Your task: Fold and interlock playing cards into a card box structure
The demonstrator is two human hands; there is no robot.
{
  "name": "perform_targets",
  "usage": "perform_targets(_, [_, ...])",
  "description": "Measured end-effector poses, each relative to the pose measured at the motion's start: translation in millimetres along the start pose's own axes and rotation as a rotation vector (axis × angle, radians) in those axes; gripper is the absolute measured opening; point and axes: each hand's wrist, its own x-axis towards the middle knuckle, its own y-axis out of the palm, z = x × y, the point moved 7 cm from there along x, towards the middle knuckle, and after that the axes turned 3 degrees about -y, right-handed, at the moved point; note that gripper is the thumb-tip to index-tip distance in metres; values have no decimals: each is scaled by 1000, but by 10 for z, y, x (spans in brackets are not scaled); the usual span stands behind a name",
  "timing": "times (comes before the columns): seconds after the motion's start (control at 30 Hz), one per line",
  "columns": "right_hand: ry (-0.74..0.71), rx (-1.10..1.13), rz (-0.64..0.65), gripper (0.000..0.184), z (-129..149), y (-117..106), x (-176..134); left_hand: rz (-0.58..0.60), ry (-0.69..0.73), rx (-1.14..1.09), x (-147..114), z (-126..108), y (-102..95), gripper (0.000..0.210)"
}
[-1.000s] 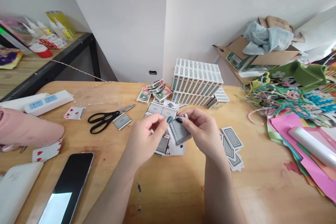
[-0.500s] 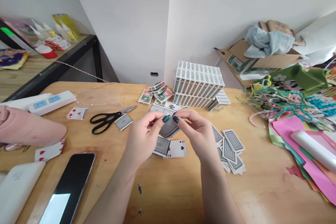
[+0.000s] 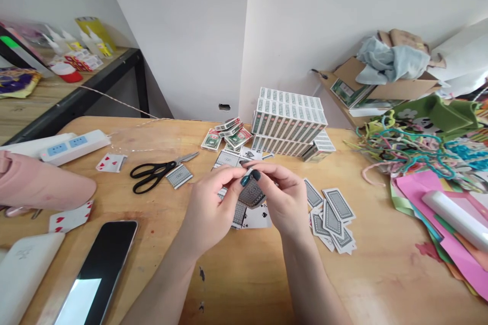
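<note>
Both hands pinch one grey-backed playing card [image 3: 252, 194] along its upper edge, thumbs side by side. My left hand [image 3: 214, 203] grips it from the left, my right hand [image 3: 286, 195] from the right; the fingertips behind the card are partly hidden. Beneath them on the table lie more cards, among them a face-up two of spades [image 3: 261, 217] and a patterned card back [image 3: 229, 159]. Left of my hands are black-handled scissors [image 3: 154, 175], touching or close to a cut card piece [image 3: 179, 176]. A loose pile of face-down cards [image 3: 333, 217] lies to the right.
Stacked card boxes [image 3: 290, 117] stand at the back, with several loose boxes [image 3: 231, 134] beside them. At left are a phone [image 3: 102, 269], a pink cylindrical item [image 3: 46, 183] and a power strip [image 3: 76, 146]. Tangled pipe cleaners [image 3: 404, 142] and coloured paper [image 3: 438, 213] occupy the right.
Both hands have shifted slightly, the thumbs moving closer together and a little right. The pinched card has moved slightly right and down, covering more of the two of spades.
</note>
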Motion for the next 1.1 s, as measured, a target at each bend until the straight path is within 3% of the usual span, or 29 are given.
perform_targets(0.23, [24,43,135,16,42,52,10,-19,36,65,-18,-63,-58,16])
perform_targets(0.57, [-16,20,14,13,42,34,-23,-40,26,88,-17,-60,-13,15])
perform_targets(0.73, [75,83,65,10,-39,56,-2,-26,-38,45,1,-6,-26,18])
perform_targets(1.1, [15,48,65,13,-2,53,-5,-28,-14,65,-19,-30,-14,15])
